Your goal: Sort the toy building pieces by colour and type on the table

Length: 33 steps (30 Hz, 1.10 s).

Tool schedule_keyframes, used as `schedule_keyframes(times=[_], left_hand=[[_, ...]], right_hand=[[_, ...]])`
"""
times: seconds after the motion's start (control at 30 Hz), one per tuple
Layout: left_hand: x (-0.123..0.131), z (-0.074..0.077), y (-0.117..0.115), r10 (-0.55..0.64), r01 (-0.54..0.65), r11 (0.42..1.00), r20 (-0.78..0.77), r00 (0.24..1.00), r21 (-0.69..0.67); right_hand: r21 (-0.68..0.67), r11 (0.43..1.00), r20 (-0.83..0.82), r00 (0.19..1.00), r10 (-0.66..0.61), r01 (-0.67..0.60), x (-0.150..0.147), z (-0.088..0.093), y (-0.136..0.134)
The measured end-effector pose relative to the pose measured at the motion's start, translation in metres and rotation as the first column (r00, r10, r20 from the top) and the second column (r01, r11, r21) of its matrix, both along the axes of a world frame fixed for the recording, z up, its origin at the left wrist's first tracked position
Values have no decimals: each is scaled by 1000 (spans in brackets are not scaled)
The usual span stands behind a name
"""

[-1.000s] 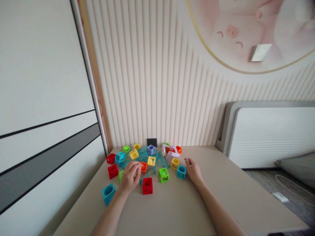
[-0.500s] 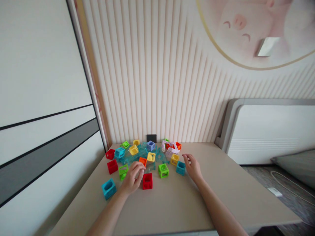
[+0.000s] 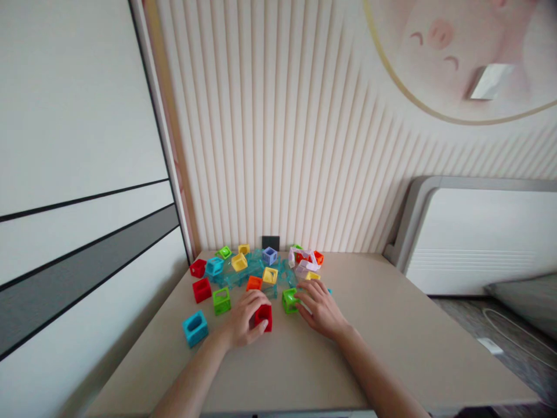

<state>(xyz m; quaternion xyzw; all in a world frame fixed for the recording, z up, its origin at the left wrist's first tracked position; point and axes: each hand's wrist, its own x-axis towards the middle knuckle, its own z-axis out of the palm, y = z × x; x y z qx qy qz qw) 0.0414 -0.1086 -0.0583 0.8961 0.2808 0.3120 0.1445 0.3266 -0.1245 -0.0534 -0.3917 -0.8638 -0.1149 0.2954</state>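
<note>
My left hand (image 3: pixel 247 320) has its fingers and thumb around the left side of a red cube (image 3: pixel 264 318) standing on the table. Beside it, my right hand (image 3: pixel 319 307) is spread, its fingertips at the right edge of a green cube (image 3: pixel 289 301); whether they touch it is unclear. An orange cube (image 3: pixel 254 283) and a yellow cube (image 3: pixel 270 276) lie just beyond my left hand. Another yellow cube (image 3: pixel 313 276) shows behind my right hand, which mostly hides a blue cube.
On the table (image 3: pixel 409 348), a blue cube (image 3: pixel 195 328), a green cube (image 3: pixel 221 301) and a red cube (image 3: pixel 202 290) sit at left. Clear teal pieces (image 3: pixel 243 274) and more cubes lie behind. A black block (image 3: pixel 270 242) stands by the wall.
My left hand has moved right and closed around the red cube. My right hand has moved left from beside the blue cube to the green one, its fingers now spread. The view has shifted slightly.
</note>
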Motion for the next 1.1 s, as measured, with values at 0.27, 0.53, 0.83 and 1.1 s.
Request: schedule_keyframes(times=[0.27, 0.53, 0.83, 1.1], left_hand=[[-1, -7, 1, 23, -29, 998, -93, 995, -58], [0, -14, 0, 18, -30, 994, -116, 993, -107], [0, -16, 1, 46, -63, 987, -117, 992, -149], [-1, -22, 2, 89, -88, 968, -6, 996, -234]], right_hand=[[-24, 1000, 65, 998, -9, 11, -7, -10, 1], [-41, 999, 60, 998, -27, 29, -5, -11, 3], [-69, 996, -112, 992, 52, -60, -2, -10, 2], [-160, 985, -335, 942, 10, -67, 6, -12, 3]])
